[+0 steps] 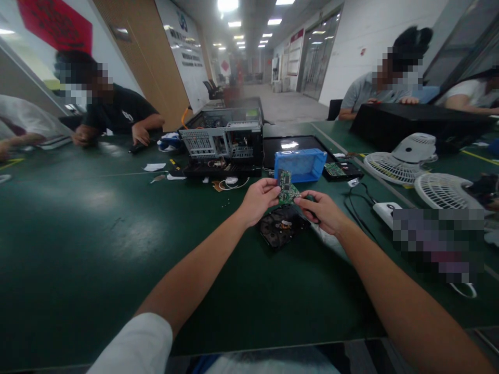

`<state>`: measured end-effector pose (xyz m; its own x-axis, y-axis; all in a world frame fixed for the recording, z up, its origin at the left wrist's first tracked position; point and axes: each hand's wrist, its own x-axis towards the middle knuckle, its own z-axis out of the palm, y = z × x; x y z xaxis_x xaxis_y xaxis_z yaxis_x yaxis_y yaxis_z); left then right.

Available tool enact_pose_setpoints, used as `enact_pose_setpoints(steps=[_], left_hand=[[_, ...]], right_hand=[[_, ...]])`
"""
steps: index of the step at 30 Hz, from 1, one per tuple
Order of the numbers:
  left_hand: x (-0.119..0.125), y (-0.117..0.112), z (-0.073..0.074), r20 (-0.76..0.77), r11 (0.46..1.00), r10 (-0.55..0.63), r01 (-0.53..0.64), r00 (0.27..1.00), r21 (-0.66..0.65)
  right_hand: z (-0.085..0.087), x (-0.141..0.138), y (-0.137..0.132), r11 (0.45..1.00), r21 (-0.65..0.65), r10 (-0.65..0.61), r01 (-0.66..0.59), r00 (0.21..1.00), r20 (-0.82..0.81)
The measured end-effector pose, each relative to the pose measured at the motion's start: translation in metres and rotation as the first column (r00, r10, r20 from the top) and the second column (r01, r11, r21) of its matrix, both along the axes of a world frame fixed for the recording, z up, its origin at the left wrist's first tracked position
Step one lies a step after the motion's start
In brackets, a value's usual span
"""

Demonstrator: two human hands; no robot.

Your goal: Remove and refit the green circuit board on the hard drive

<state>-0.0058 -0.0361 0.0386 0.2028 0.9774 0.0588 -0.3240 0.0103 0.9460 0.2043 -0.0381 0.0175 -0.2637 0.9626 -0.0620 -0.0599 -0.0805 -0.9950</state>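
Note:
A small green circuit board [287, 188] is held up between my two hands, with dark chips on the face toward me. My left hand [259, 201] pinches its left edge between thumb and fingers. At its lower right corner, my right hand [323, 210] grips the board, and a dark handle-like object, too unclear to name, shows among those fingers. Just below the board, a black hard drive [283, 226] lies on the green table [187, 291]. Behind my hands a blue plastic bin [300, 165] stands tipped on its side, its open face toward me.
An opened computer case [222, 137] stands at the back. Right of the bin lies another drive with a green board [343, 170]. White fans [397, 158] and a power strip [385, 213] with cables sit at the right. Other people sit across the table on both sides.

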Motion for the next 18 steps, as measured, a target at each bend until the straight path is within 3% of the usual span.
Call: enact_pose_setpoints(steps=[9, 18], left_hand=[[-0.0007, -0.0018, -0.0008, -0.118, 0.994, -0.036, 0.048, 0.992, 0.094], [-0.0015, 0.0029, -0.0039, -0.113, 0.998, -0.03, 0.037, 0.993, 0.055]], right_hand=[[0.0047, 0.0015, -0.0008, 1.0, -0.004, 0.01, -0.01, 1.0, 0.005], [0.0055, 0.003, -0.0011, 1.0, 0.003, 0.017, -0.017, 0.999, -0.03]])
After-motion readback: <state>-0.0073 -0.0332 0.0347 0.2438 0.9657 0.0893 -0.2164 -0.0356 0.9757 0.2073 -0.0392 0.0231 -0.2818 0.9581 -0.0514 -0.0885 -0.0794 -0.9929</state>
